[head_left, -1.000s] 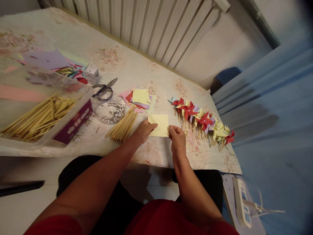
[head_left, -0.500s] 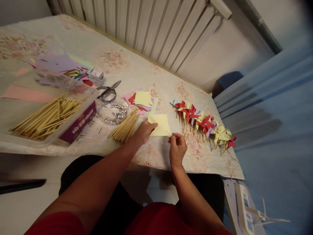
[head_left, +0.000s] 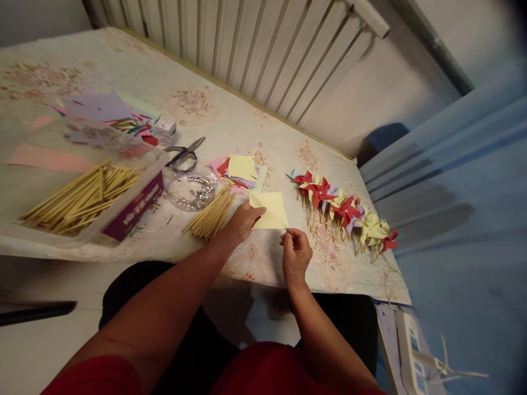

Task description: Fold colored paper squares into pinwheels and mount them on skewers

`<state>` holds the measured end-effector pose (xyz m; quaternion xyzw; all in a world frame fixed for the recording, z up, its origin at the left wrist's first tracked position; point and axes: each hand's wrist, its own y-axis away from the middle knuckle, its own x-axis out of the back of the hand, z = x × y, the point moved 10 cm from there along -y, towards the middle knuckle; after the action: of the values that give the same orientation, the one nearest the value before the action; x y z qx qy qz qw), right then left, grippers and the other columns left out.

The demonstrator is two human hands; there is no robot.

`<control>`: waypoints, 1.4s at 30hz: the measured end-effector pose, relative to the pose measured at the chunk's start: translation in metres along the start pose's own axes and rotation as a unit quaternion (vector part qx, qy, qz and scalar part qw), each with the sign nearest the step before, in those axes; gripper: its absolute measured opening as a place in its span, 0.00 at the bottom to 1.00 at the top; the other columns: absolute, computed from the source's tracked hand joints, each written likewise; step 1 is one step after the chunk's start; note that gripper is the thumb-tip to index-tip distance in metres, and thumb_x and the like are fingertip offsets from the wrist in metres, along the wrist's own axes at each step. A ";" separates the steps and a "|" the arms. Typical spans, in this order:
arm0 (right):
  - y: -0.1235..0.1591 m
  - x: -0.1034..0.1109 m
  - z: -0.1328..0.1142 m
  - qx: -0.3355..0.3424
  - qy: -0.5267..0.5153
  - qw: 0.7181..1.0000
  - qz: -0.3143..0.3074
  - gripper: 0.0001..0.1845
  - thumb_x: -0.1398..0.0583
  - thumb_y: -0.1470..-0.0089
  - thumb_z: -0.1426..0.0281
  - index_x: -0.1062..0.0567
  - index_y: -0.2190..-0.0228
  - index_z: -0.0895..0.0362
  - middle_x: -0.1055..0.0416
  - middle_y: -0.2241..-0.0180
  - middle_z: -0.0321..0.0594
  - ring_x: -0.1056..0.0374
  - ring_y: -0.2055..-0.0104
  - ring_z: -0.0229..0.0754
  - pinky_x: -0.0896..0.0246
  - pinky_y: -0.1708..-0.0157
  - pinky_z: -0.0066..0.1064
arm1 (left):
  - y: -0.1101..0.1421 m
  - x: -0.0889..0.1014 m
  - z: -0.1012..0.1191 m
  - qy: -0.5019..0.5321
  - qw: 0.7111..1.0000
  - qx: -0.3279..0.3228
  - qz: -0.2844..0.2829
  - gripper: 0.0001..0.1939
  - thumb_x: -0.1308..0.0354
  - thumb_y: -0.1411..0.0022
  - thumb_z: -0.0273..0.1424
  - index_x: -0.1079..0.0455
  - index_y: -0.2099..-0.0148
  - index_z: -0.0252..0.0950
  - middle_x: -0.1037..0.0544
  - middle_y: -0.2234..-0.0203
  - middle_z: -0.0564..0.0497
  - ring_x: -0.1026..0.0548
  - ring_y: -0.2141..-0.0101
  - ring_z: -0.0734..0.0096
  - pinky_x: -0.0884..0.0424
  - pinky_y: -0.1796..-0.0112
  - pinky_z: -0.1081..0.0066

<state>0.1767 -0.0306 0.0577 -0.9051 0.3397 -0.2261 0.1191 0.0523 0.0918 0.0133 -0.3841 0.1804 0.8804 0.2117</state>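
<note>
Blue curtain [head_left: 473, 219] hangs to the right of a long counter [head_left: 230, 126] spread with flowered cloth, and a pale ribbed radiator [head_left: 228, 38] stands behind its far edge. Toward the left end sits a clear box [head_left: 153, 171] with loose sticks [head_left: 82, 192] in it; well apart on the right is a row of pinwheels [head_left: 348, 208], mostly red, yellow and purple. Between them come a small pile of coloured paper [head_left: 242, 167], a fanned bundle of sticks [head_left: 209, 214], scissors [head_left: 181, 157] and a round dish [head_left: 187, 189] of shiny bits [head_left: 203, 189]. Smaller than these groups, a yellow sheet [head_left: 272, 211] is near the front of the counter, between the two hands. The left hand [head_left: 242, 221] grasps its left side, thumb on top. The right hand [head_left: 297, 252] is just beside the near right corner, fingers drawn together; whether they pinch the tip or something tiny, I cannot tell. As I judge it, that corner is the work in hand, and it calls for a light, steady left hold, thumb pressing flat, so the sheet neither creases nor swings. Faint lines cross the paper; should any be cuts, a gentle touch at the corner would guard against tearing
</note>
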 end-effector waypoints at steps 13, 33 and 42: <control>0.003 -0.007 -0.004 -0.084 -0.081 0.993 -0.010 0.09 0.41 0.45 0.65 0.29 0.64 0.57 0.23 0.65 0.41 0.26 0.70 0.40 0.34 0.72 0.30 | -0.006 0.006 -0.002 -0.014 1.000 -0.024 0.004 0.22 0.35 0.56 0.28 0.27 0.56 0.30 0.19 0.69 0.48 0.22 0.66 0.64 0.29 0.62 0.68; -0.001 -0.025 -0.026 -0.073 -0.092 0.992 -0.056 0.17 0.44 0.44 0.67 0.32 0.52 0.55 0.25 0.68 0.36 0.26 0.71 0.39 0.33 0.76 0.28 | -0.004 -0.004 0.002 -0.066 0.996 -0.048 -0.043 0.20 0.38 0.54 0.31 0.28 0.56 0.32 0.20 0.67 0.48 0.23 0.65 0.66 0.31 0.63 0.71; -0.005 -0.039 -0.015 -0.157 -0.079 0.977 -0.122 0.16 0.42 0.49 0.66 0.27 0.57 0.57 0.27 0.77 0.34 0.30 0.79 0.39 0.39 0.84 0.27 | 0.000 -0.006 0.003 -0.090 0.994 -0.045 -0.045 0.21 0.38 0.53 0.31 0.29 0.54 0.29 0.20 0.66 0.47 0.25 0.67 0.68 0.32 0.65 0.72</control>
<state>0.1463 -0.0020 0.0598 -0.9623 0.2473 -0.1103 -0.0264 0.0538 0.0919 0.0201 -0.3200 0.1032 0.9083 0.2490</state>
